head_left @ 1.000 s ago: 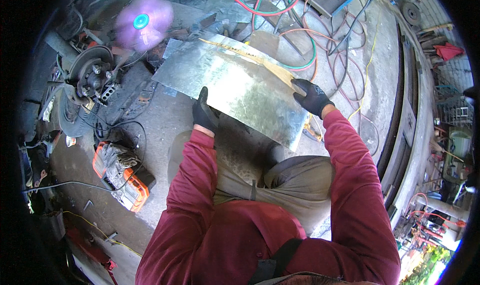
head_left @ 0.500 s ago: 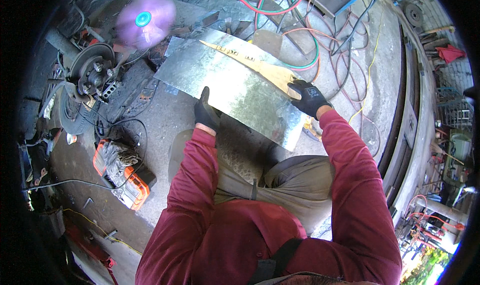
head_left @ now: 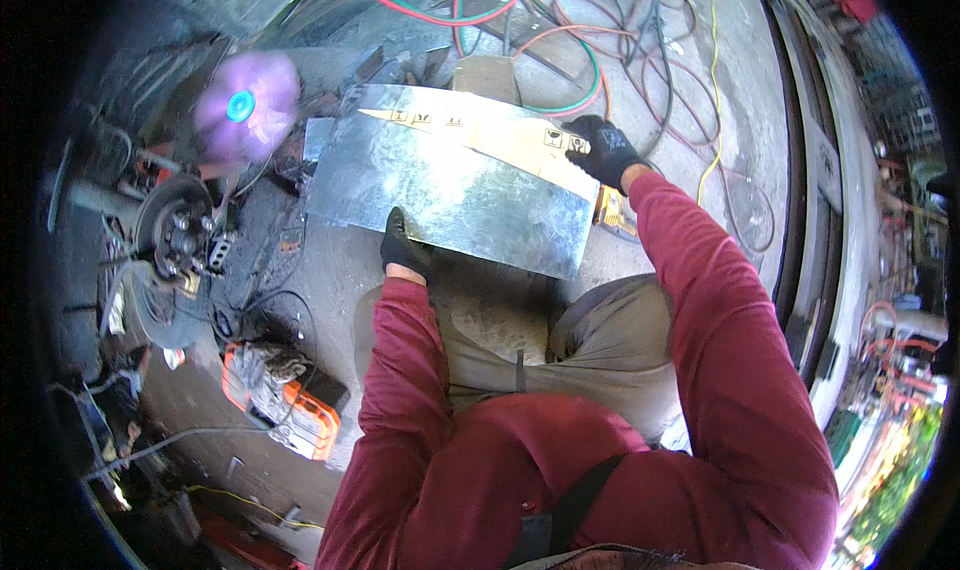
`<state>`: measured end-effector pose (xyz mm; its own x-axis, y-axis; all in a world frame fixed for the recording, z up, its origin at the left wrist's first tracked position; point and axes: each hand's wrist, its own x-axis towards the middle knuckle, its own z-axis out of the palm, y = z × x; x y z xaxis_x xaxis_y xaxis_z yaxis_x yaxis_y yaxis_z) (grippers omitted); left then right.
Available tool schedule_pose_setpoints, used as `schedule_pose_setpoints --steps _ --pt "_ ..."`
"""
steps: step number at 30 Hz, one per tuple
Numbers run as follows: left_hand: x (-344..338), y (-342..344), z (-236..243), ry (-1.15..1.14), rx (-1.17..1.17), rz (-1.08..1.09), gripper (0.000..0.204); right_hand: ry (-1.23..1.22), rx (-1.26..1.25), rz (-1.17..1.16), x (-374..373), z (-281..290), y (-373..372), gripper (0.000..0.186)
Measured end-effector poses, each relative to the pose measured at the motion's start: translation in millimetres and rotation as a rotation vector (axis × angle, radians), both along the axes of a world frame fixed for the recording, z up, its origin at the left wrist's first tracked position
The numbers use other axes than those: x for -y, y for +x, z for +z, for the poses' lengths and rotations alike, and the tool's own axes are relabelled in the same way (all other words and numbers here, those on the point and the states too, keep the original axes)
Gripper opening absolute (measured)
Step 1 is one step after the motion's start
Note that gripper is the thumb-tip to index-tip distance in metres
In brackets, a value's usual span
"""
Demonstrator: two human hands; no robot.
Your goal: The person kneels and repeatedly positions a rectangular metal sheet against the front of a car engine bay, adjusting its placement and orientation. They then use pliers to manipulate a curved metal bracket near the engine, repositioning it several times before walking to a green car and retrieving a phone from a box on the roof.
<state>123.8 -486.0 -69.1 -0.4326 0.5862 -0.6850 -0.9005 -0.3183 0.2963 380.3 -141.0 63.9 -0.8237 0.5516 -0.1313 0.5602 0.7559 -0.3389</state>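
A shiny rectangular metal sheet (head_left: 440,185) lies tilted across the space in front of my knees. My left hand (head_left: 403,250) grips its near edge, thumb on top and the other fingers hidden underneath. On the sheet, toward its far edge, rests a long tapered piece of tan cardboard (head_left: 510,148) with black printed symbols, its narrow tip pointing left. My right hand (head_left: 607,152) is closed at the cardboard's wide right end, by the sheet's far right corner; its fingertips are partly hidden. Both hands wear black gloves.
Just right of the sheet sits a yellow power tool (head_left: 617,215). Red and green hoses (head_left: 595,75) and cables tangle beyond it. Left are a blurred purple fan (head_left: 240,107), a wheel hub with brake disc (head_left: 178,228) and an orange toolbox (head_left: 325,425). Steel rails (head_left: 800,170) run along the right.
The view has shifted, and the sheet lies more level in it. My right hand has moved toward the cardboard's outer end, leaving more printed symbols showing. My left hand keeps its grip.
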Motion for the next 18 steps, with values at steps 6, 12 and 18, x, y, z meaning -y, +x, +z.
schedule_pose_setpoints --steps 6,12,18 --pt "0 4 19 -0.103 -0.108 -0.077 0.046 0.002 0.144 -0.274 -7 12 29 0.08" --pt "-5 9 36 -0.148 -0.12 -0.041 0.046 0.105 0.27 -0.051 14 11 13 0.107" --pt "8 9 9 -0.05 -0.247 -0.087 0.043 0.097 0.318 0.138 35 -4 -5 0.117"
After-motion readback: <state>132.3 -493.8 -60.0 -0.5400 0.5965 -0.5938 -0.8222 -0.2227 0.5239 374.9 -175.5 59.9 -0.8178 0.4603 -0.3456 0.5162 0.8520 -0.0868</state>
